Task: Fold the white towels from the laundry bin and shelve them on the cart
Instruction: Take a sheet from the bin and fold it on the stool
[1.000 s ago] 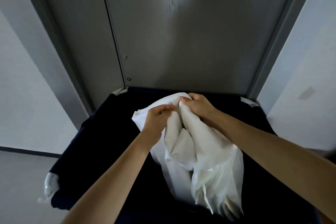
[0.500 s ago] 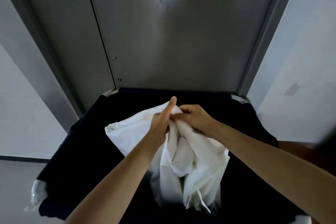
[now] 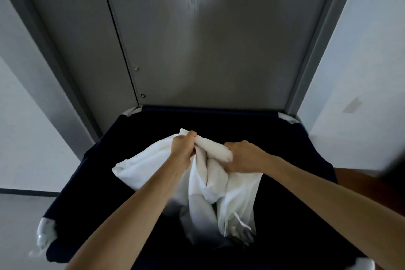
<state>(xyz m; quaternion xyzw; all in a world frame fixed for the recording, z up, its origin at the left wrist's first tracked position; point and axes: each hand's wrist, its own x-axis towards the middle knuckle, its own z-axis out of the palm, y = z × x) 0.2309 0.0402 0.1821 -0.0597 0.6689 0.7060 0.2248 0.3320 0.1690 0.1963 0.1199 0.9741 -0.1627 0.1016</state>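
Right now you are working the opening step, by my reading: lifting one white towel [image 3: 153, 169] out of the laundry bin [image 3: 208, 109] and hunting for its edge. No fold is showing yet, and the cart is not appearing in this view. Your left hand [image 3: 183, 149] is gripping a bunched ridge of cloth at the top, fingers curled tight round it. Your right hand [image 3: 243, 156] is clutching the same ridge just beside it, wrapping a rolled length that is running between the two fists. The towel is hanging over the middle of the bin, its lower end trailing into the dark interior and blurring out there. The cloth is looking thin, soft and limp, matte white, creasing into long vertical pleats, with one broad flap billowing out leftward and a narrow hem strip dangling near the bottom right. The bin is reading as dark navy fabric slung on a frame, pale corner pieces [image 3: 131, 112] peeking out at its far corners. Behind it a grey door [image 3: 208, 39] with faint wood grain is standing between pale walls [image 3: 32, 127]. The next move, as I judge it, is calling for sliding your hands apart along the top edge until each is pinching a corner, then shaking the towel flat. Being so limp, it is likely going to twist on itself unless you are holding it taut.
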